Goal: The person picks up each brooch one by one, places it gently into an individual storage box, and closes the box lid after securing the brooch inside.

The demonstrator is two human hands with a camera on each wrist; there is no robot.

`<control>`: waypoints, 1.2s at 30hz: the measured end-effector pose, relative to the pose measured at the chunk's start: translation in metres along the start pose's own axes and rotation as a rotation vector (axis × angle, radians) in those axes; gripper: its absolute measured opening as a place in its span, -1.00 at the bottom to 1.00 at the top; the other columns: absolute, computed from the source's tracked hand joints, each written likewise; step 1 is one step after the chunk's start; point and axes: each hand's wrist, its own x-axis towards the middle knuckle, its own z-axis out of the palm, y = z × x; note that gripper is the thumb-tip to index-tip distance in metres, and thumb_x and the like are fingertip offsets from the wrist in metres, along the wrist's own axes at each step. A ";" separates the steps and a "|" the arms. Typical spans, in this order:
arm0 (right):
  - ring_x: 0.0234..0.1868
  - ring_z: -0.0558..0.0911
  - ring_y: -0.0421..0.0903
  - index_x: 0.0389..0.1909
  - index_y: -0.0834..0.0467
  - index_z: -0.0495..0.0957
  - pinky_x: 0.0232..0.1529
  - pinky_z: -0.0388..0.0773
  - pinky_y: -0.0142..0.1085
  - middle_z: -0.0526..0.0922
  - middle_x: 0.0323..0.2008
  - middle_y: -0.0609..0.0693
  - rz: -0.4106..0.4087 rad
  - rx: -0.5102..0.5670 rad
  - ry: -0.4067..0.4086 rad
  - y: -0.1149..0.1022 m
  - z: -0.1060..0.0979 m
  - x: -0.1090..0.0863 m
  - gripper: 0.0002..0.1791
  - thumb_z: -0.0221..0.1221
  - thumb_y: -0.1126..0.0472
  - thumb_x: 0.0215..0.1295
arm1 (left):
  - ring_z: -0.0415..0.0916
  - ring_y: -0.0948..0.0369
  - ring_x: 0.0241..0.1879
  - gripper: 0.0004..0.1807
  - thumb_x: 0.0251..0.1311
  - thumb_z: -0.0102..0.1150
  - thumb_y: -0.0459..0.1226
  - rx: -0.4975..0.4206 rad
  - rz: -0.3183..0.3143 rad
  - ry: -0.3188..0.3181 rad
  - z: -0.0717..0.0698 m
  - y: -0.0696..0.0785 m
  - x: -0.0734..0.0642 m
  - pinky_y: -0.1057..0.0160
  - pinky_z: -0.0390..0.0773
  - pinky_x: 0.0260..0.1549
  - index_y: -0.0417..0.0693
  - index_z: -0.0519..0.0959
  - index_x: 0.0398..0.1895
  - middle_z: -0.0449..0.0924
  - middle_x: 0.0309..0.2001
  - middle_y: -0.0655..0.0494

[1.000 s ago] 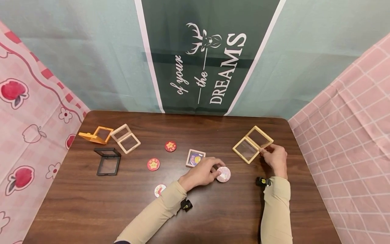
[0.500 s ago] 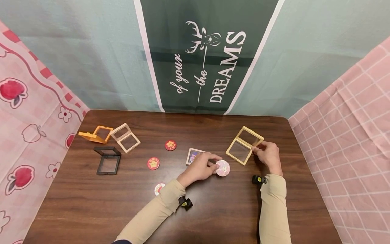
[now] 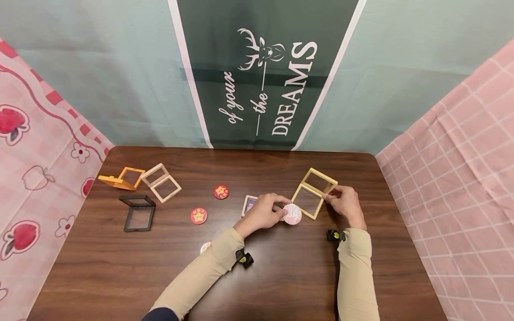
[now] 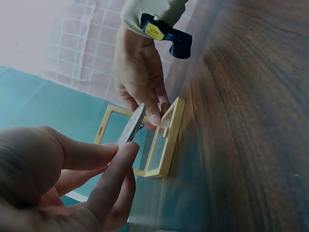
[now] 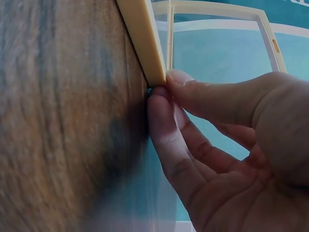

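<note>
My left hand (image 3: 263,211) pinches a round pink-and-white pin badge (image 3: 292,214) between thumb and fingers. In the left wrist view the badge (image 4: 131,126) is seen nearly edge-on, with a pin clasp on its back. Close beside it, a pale yellow hinged display frame (image 3: 318,207) lies opened out, one half on the table and the other raised, with clear film in both halves. My right hand (image 3: 346,204) pinches that frame near its hinge; in the right wrist view thumb and fingertips grip a corner of the yellow frame (image 5: 145,46).
A small frame (image 3: 248,203) with a purple picture is partly behind my left hand. Two red star badges (image 3: 221,191) and a white badge (image 3: 205,247), partly covered by my sleeve, lie on the table. Orange (image 3: 120,179), beige (image 3: 161,183) and black (image 3: 138,213) frames stand opened at left.
My right hand has slid the yellow frame leftward along the table. My left hand has brought the badge away from me, up to the frame's near edge.
</note>
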 end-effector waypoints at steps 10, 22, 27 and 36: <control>-0.27 0.73 -0.28 -0.01 0.29 0.69 -0.23 0.62 -0.47 0.80 -0.14 0.23 -0.033 0.181 0.010 -0.004 -0.010 -0.004 -0.61 0.42 0.04 0.42 | 0.80 0.25 -0.35 -0.70 0.43 0.29 -0.41 -0.048 -0.040 -0.032 0.007 0.005 0.016 0.39 0.69 -0.37 -0.13 0.71 0.18 0.77 -0.01 -0.11; -0.21 0.73 -0.24 0.14 0.31 0.71 -0.21 0.70 -0.41 0.72 -0.25 -0.36 0.072 0.521 0.176 -0.019 -0.022 -0.006 -0.48 0.30 -0.08 0.51 | 0.81 0.18 -0.29 -0.73 0.38 0.32 -0.46 -0.094 -0.052 0.037 0.008 0.010 0.039 0.36 0.74 -0.33 -0.17 0.76 0.10 0.77 -0.01 -0.14; -0.32 0.72 -0.24 0.10 0.32 0.73 -0.25 0.69 -0.37 0.74 -0.34 -0.30 0.062 0.477 0.177 -0.017 -0.022 -0.006 -0.53 0.34 -0.02 0.49 | 0.79 0.24 -0.34 -0.73 0.37 0.32 -0.45 -0.096 -0.085 0.059 0.011 0.012 0.050 0.35 0.74 -0.35 -0.13 0.77 0.08 0.77 -0.02 -0.09; -0.30 0.74 -0.21 0.10 0.35 0.72 -0.24 0.70 -0.36 0.78 -0.38 -0.18 0.094 0.492 0.158 -0.013 -0.021 -0.009 -0.52 0.33 -0.02 0.50 | 0.64 0.34 -0.23 -0.75 0.35 0.36 -0.35 0.126 -0.117 0.061 0.020 0.016 0.068 0.47 0.56 -0.27 0.02 0.79 0.04 0.78 -0.15 0.14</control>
